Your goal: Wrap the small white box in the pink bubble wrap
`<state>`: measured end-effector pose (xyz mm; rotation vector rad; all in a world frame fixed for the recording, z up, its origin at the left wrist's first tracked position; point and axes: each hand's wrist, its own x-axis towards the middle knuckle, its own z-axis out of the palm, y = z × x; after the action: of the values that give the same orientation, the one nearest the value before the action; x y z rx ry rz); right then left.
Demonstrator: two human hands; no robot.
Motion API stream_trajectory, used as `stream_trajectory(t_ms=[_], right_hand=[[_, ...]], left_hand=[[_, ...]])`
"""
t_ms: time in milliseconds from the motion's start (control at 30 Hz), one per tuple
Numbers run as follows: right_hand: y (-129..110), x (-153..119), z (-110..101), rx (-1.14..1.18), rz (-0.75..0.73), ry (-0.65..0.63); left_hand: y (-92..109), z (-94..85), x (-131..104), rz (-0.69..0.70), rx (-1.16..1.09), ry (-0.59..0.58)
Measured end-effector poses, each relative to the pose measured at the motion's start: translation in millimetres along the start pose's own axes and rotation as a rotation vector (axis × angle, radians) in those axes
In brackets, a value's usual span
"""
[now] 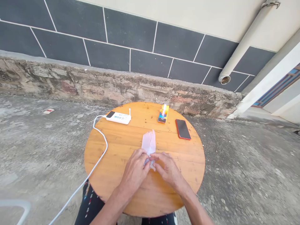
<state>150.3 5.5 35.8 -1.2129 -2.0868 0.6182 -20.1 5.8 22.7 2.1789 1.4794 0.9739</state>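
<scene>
A thin, pale pinkish-white sheet (149, 142) lies on the round wooden table (187, 162), its ragged far end pointing away from me. My left hand (136, 166) is closed on the sheet's near part, thumb and fingers pressed together. From the right, my right hand (167, 167) pinches the same near part, its thumb and index fingertip close to my left fingertips. The fingers cover some of the sheet there, and its near tip shows between the hands.
A white power strip (118, 117) sits at the table's back left, its white cable (106, 147) running off the left edge. A yellow and blue tape dispenser (163, 113) stands at the back, a red-edged phone (183, 129) right of it. Behind is a wall (131, 31).
</scene>
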Motion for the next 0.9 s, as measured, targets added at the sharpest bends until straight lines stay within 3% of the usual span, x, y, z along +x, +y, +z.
stream_trajectory(t_ms=[167,467,733,900], right_hand=[[10,26,-15,-0.162,-0.053,0.025],[12,79,-18,-0.642,-0.2,-0.195],[24,66,-15,-0.527,-0.284,-0.011],[32,52,-16,-0.379,-0.251,0.044]], left_hand=[[1,-1.6,3,0.006,0.072,-0.012],[-2,-5.9,10,0.025,0.059,-0.089],[1,-7.7,13,0.009,0.047,-0.105],[1,-8.9,14,0.009,0.022,-0.126]])
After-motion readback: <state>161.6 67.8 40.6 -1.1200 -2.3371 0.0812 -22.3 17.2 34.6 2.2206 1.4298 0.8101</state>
